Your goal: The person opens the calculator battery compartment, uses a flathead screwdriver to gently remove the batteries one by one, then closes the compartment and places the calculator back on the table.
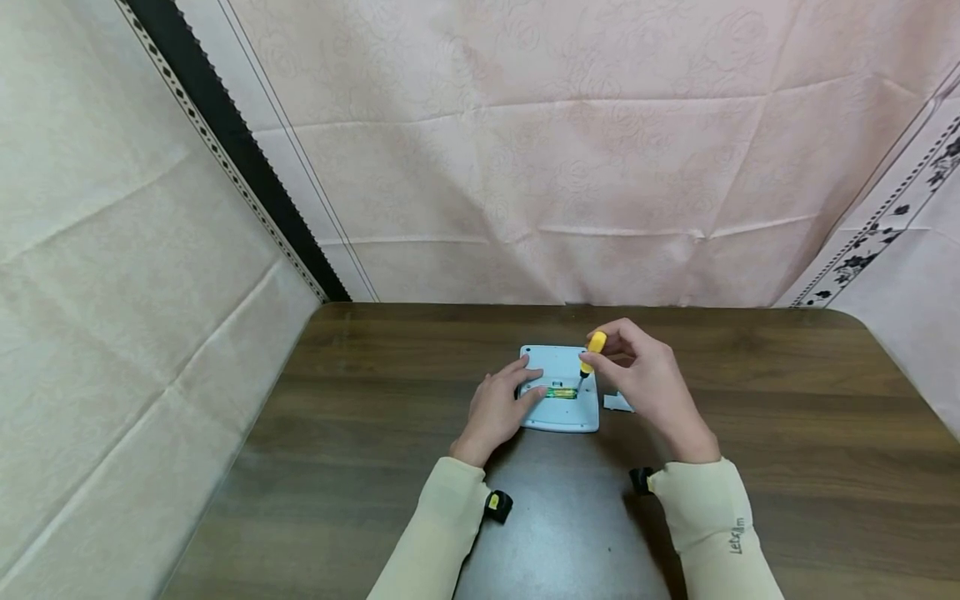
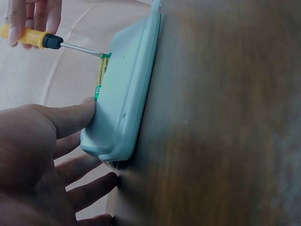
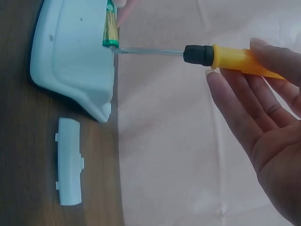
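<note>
A light blue device (image 1: pixel 558 417), wider at one end, lies on the table with its back up. A green and gold battery (image 1: pixel 561 393) sits in its uncovered slot. My left hand (image 1: pixel 498 408) rests on the left side of the device, thumb beside the battery's end and other fingers spread along the edge. In my right hand (image 1: pixel 645 371) is a screwdriver with a yellow handle (image 1: pixel 597 342) and black collar, held between thumb and fingers. Its metal shaft (image 3: pixel 150 50) slants down, the tip right at the other end of the battery.
A small light blue battery cover (image 3: pixel 69 162) with side tabs lies on the brown wooden table (image 1: pixel 375 467), right of the device and partly behind my right hand in the head view. A pale patterned cloth (image 1: pixel 570 183) hangs along the table's far edge.
</note>
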`<state>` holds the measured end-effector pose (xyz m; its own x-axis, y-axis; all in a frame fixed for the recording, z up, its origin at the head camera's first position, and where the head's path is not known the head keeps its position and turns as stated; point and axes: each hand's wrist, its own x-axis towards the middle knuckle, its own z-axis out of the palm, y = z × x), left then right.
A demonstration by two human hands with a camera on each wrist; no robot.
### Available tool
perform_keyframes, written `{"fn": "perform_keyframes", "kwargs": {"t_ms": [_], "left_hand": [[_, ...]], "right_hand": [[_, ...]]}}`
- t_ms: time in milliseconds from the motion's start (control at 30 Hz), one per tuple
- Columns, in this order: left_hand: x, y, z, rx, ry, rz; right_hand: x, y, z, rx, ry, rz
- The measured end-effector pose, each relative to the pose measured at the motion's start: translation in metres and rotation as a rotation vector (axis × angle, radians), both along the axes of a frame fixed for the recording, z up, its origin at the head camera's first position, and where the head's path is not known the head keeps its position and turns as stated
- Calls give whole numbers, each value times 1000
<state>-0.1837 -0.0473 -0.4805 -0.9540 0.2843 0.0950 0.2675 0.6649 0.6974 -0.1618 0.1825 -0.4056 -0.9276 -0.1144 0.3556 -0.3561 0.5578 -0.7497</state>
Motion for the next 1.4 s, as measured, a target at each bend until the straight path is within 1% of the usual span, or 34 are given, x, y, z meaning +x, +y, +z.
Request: {"fn": "perform_keyframes", "kwargs": {"t_ms": [133, 400, 633, 867, 1000, 1267, 1400], "left_hand": [[-1, 0, 0, -1, -9, 1], [-1, -1, 0, -5, -6, 0], [-1, -1, -1, -10, 4, -1], [-1, 0, -2, -6, 5, 1], [-1, 0, -2, -6, 14, 0], [0, 0, -2, 10, 15, -8], [0, 0, -3, 15, 24, -11]], "right_hand": [[1, -6, 2, 42, 27, 3], [0, -14, 1, 63, 49, 39], [-1, -17, -2, 53, 55, 36], [-2, -12, -3, 27, 33, 20], [-5, -4, -8, -3, 12, -5], [-9, 11, -16, -130, -61, -38], [-9, 16, -19, -200, -85, -37]]}}
